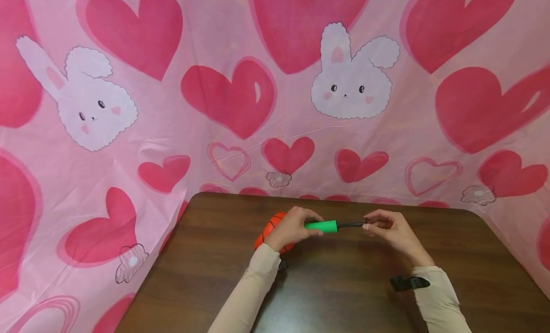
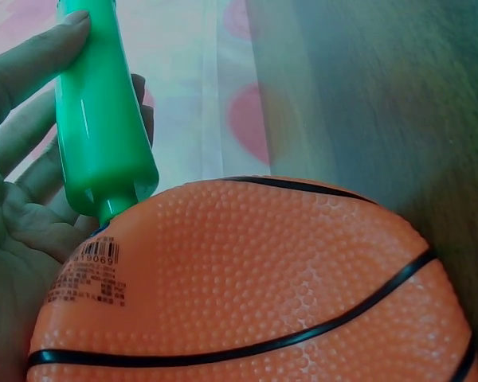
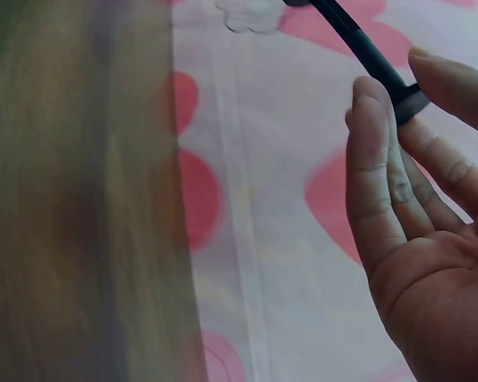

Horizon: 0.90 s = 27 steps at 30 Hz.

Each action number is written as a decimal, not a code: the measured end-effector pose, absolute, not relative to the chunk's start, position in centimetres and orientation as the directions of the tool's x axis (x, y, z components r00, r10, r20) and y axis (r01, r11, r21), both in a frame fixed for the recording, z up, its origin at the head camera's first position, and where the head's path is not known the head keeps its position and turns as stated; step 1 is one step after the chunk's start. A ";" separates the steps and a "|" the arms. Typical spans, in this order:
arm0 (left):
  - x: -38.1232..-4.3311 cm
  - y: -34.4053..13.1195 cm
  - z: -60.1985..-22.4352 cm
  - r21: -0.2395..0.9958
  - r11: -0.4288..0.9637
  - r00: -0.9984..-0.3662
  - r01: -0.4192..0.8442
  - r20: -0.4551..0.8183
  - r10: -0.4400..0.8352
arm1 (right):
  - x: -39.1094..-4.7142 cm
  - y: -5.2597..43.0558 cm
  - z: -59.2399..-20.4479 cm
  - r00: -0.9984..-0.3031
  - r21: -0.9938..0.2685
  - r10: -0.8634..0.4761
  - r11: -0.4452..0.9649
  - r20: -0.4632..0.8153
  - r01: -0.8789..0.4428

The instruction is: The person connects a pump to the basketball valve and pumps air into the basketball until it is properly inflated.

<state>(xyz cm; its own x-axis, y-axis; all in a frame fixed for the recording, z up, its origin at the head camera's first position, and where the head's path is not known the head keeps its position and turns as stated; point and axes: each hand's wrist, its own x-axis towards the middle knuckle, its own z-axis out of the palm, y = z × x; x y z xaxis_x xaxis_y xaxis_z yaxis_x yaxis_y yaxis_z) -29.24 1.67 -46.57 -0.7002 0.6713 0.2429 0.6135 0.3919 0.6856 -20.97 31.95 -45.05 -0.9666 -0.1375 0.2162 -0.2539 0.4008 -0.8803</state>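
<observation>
A green hand pump (image 1: 328, 226) with a black rod (image 1: 351, 224) lies across both hands, above the table. Its barrel is held by my left hand (image 1: 293, 226), the thumb on one side and the fingers behind. In the left wrist view the narrow end of the pump (image 2: 103, 111) meets the orange toy basketball (image 2: 263, 286) beside its printed label; the joint itself is partly hidden. At the other end, my right hand (image 1: 397, 233) pinches the black handle (image 3: 410, 103) of the rod, which is drawn out of the barrel.
The brown wooden table (image 1: 335, 295) reaches to a pink cloth backdrop (image 1: 296, 113) with hearts and rabbits, behind and at the left. Black straps, one of them a wrist strap (image 1: 408, 283), sit at both wrists.
</observation>
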 end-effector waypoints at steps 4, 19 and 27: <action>-29.2 1.7 -46.5 0.686 0.392 -0.701 0.613 0.243 0.671 | -21.1 30.8 -45.5 -0.969 -0.884 -0.121 0.399 0.214 -0.244; -28.8 2.0 -46.2 0.682 0.400 -0.698 0.612 0.227 0.679 | -21.4 27.8 -46.8 -0.966 -0.908 -0.139 0.334 0.218 -0.253; -28.7 2.2 -46.3 0.671 0.403 -0.695 0.623 0.237 0.679 | -21.3 28.0 -46.5 -0.973 -0.900 -0.140 0.375 0.184 -0.224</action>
<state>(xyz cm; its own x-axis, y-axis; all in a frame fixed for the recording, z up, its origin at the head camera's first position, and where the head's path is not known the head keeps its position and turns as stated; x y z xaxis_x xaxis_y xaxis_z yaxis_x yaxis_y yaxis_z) -28.67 2.17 -46.35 -0.6945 0.6794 0.2367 0.6227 0.4029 0.6707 -21.29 28.03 -46.55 -0.9730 -0.1396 0.1838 -0.2237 0.3747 -0.8998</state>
